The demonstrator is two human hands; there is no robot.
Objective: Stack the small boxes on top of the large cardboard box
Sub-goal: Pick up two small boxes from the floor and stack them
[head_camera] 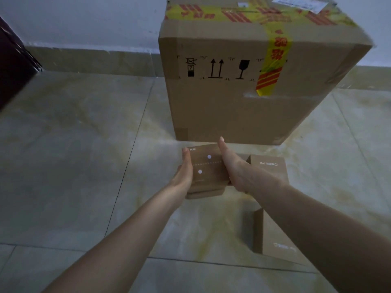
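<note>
Hands: left hand (pixel 183 173) and right hand (pixel 233 170) clasp 1 small box (pixel 208 169) | big box (pixel 254 81) directly ahead, top higher up | lift forward

I've just got the one head-worn wide-angle view, looking forward and down over both forearms at the tiled floor (pixel 74 166), close to the hands, with the large cardboard box (pixel 243 102) up front by the wall (pixel 84 20).

Both bare hands, left hand (pixel 183 174) and right hand (pixel 234 168), clasp a small brown cardboard box (pixel 208 172) by its sides, before the large taped cardboard box (pixel 243 102) on the tiled floor (pixel 74 155).
</note>
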